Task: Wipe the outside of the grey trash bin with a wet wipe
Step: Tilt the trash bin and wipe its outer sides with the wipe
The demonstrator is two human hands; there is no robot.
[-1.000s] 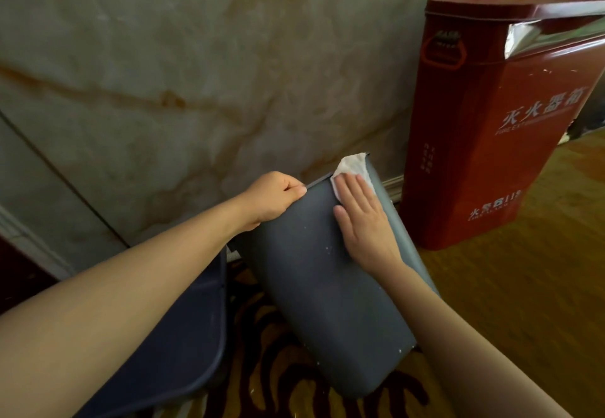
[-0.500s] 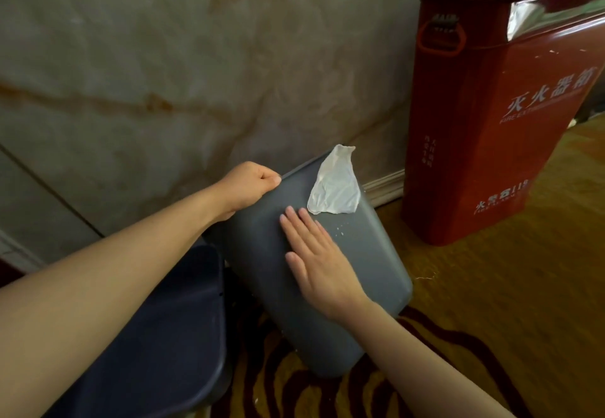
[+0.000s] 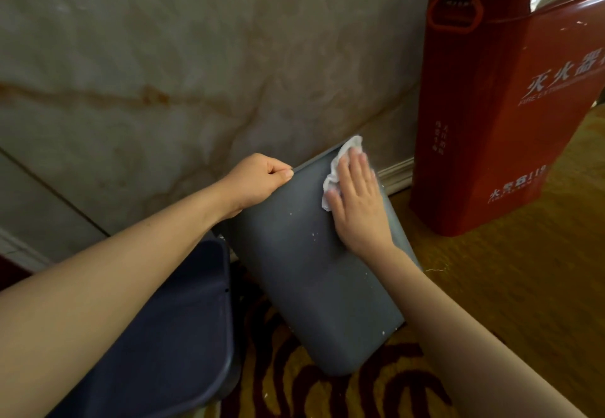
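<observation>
marble wall (image 3: 163,57) behind, your grey trash bin (image 3: 311,270) leans tilted on patterned carpet (image 3: 294,391). your left hand (image 3: 258,181) pinches its rim; your right hand (image 3: 357,201), fingers flat, presses the wet wipe (image 3: 340,159) near the rim.

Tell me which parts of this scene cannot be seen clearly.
Head view:
- Inside of the bin: faces away.
- Most of the wipe: under the right hand.
- Left hand fingers: curled over the bin's rim.
- Red box: top and right side cut off by the frame.
- Small text on it: blurred.
</observation>
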